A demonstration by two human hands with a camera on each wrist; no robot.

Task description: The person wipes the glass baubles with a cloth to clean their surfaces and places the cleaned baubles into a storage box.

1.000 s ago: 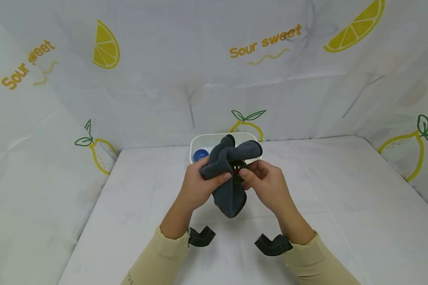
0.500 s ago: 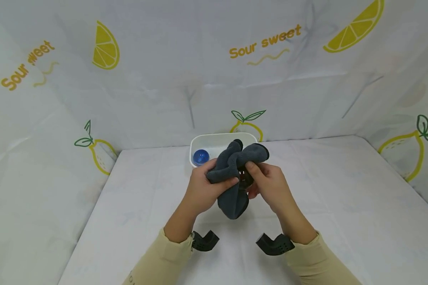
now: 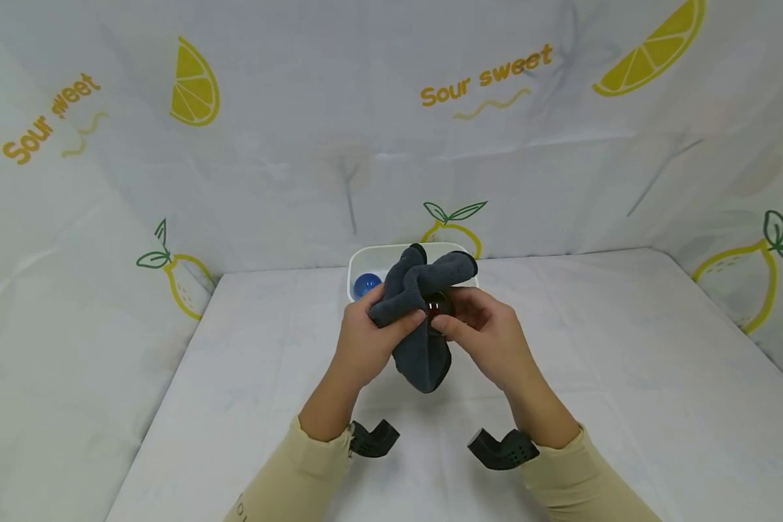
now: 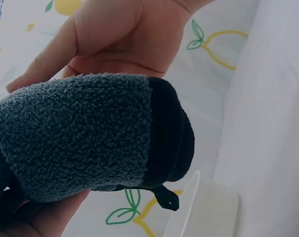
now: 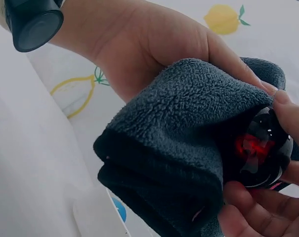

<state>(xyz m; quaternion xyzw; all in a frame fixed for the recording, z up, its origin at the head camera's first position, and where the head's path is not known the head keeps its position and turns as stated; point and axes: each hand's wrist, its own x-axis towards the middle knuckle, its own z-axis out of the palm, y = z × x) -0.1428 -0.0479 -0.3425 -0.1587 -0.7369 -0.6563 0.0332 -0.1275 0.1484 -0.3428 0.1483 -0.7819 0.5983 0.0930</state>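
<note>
Above the table my left hand [image 3: 365, 344] grips a folded dark grey-blue towel cloth [image 3: 424, 359] with black edging, its thumb lying across the front. My right hand [image 3: 489, 337] pinches a dark, clear glass ball [image 5: 260, 148] with a red centre, which sits against the fold of the cloth. Thumb and fingers of that hand are on the ball in the right wrist view. Thick cloth [image 4: 80, 133] covers much of the left wrist view and hides the ball there.
A white plastic tub [image 3: 359, 259] stands at the back of the table, behind the hands. Inside it at the left lies a blue ball [image 3: 366, 284]. White lemon-print sheeting [image 3: 287, 181] rises behind the white-covered table [image 3: 248, 377].
Cloth and ball shifted right and then back left. The right thumb moved from the cloth's upper fold down onto the ball's front. Blue ball and tub have stayed put.
</note>
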